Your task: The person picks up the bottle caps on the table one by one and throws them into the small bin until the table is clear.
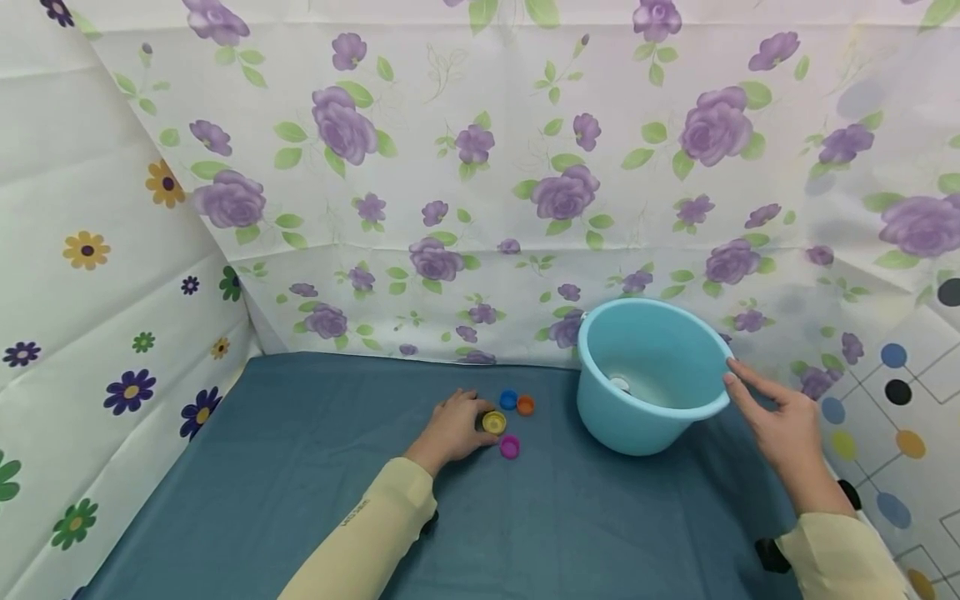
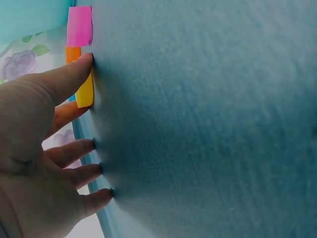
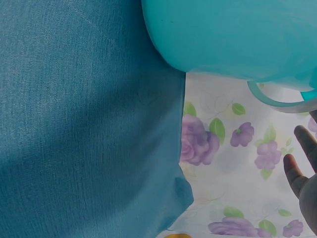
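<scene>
My left hand (image 1: 453, 429) is at the middle of the cloth, with thumb and index finger on either side of a round yellow cap (image 1: 494, 423), pinching it. In the left wrist view, the cap (image 2: 85, 93) sits between those two fingertips, the other fingers spread above the cloth. Beside it lie a blue cap (image 1: 508, 400), an orange cap (image 1: 526, 406) and a magenta cap (image 1: 510, 447). My right hand (image 1: 783, 425) touches the right rim of a light blue bucket (image 1: 630, 429) with nearly straight fingers. In the right wrist view, that hand (image 3: 309, 183) is partly cut off.
A small white object (image 1: 619, 383) lies inside the bucket. Blue-grey cloth (image 1: 300, 500) covers the table. Flowered sheeting (image 1: 450, 167) hangs behind it, with more patterned sheeting at the left and right sides.
</scene>
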A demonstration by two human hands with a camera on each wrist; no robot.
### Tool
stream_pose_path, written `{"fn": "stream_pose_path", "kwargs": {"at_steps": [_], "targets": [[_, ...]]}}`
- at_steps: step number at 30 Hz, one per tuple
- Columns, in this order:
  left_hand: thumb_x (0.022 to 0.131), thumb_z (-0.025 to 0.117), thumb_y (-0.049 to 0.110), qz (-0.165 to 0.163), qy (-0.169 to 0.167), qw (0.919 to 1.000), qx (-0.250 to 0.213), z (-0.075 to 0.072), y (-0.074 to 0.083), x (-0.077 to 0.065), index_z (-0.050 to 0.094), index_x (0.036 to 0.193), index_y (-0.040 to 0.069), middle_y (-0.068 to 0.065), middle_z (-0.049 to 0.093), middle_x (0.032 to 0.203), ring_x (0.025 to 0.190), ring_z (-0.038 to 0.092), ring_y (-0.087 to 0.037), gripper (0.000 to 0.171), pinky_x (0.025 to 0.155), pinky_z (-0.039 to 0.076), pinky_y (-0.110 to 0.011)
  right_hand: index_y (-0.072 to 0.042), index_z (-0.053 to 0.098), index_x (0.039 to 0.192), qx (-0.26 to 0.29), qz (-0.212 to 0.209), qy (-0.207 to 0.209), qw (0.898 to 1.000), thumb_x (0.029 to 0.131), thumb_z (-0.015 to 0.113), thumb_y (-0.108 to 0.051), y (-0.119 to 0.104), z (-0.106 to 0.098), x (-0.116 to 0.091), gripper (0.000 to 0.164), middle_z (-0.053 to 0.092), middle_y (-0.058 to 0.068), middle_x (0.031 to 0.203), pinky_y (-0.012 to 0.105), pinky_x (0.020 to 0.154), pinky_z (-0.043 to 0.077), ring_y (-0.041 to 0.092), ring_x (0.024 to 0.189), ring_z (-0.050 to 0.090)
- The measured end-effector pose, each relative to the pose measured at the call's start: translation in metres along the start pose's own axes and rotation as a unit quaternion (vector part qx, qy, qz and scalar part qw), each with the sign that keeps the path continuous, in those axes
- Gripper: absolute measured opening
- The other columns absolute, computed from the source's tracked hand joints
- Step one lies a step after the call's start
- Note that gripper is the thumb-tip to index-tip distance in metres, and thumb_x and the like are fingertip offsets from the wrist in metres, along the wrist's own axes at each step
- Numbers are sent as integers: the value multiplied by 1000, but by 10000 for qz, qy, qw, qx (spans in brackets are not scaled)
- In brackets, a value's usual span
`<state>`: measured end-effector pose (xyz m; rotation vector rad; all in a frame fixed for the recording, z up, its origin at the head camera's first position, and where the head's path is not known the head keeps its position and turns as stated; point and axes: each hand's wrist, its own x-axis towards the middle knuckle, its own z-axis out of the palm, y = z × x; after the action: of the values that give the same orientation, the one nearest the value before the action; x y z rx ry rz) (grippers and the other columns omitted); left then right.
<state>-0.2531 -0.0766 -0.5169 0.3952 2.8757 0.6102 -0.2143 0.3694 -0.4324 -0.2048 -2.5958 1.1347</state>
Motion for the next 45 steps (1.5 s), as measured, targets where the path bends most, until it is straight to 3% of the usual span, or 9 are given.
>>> {"fn": "stream_pose_path", "kwargs": {"at_steps": [11, 19, 24, 29, 36, 45], "targets": [[78, 73, 44, -49, 235, 9997, -80, 0, -4, 2, 64, 120, 22, -7, 48, 141, 138, 32, -33, 48, 105, 31, -60, -41, 56, 126, -56, 41, 98, 9999, 86, 58, -52, -1, 1, 0, 42, 54, 0, 133, 60, 91, 43, 34, 128, 46], [79, 73, 39, -313, 482, 9974, -438, -2, -9, 2, 64, 119, 19, -2, 61, 127, 132, 43, -28, 46, 105, 36, -50, -41, 56, 127, -62, -17, 118, 9999, 86, 58, -52, -2, 1, -1, 42, 54, -1, 133, 60, 91, 43, 34, 128, 46], [80, 73, 35, -433, 798, 9937, -651, -6, -9, 0, 62, 123, 18, -6, 60, 128, 125, 50, -27, 47, 101, 43, -47, -41, 56, 126, -79, -47, 146, 9999, 86, 58, -52, -2, 2, -1, 42, 53, 0, 134, 61, 91, 43, 35, 127, 46], [80, 74, 28, -400, 1171, 9891, -796, -12, -9, -2, 64, 121, 18, 0, 65, 117, 110, 59, -20, 43, 92, 49, -41, -41, 56, 126, -6, 9, 117, 9999, 86, 59, -52, -2, 1, 0, 42, 53, 1, 135, 62, 93, 41, 35, 128, 45], [77, 76, 25, -369, 1547, 9846, -731, -14, -14, 2, 65, 117, 17, 3, 66, 104, 98, 60, -15, 42, 87, 49, -38, -41, 56, 126, 16, 58, 96, 9999, 86, 58, -53, -2, 1, 0, 43, 52, 2, 135, 63, 94, 40, 35, 129, 44], [77, 76, 30, -477, 1708, 9815, -726, -21, -14, 4, 65, 117, 18, 1, 65, 114, 108, 59, -19, 43, 91, 49, -40, -41, 57, 126, -24, -98, 168, 9998, 86, 59, -51, 0, 2, 1, 41, 54, 2, 133, 60, 92, 43, 33, 128, 46]]}}
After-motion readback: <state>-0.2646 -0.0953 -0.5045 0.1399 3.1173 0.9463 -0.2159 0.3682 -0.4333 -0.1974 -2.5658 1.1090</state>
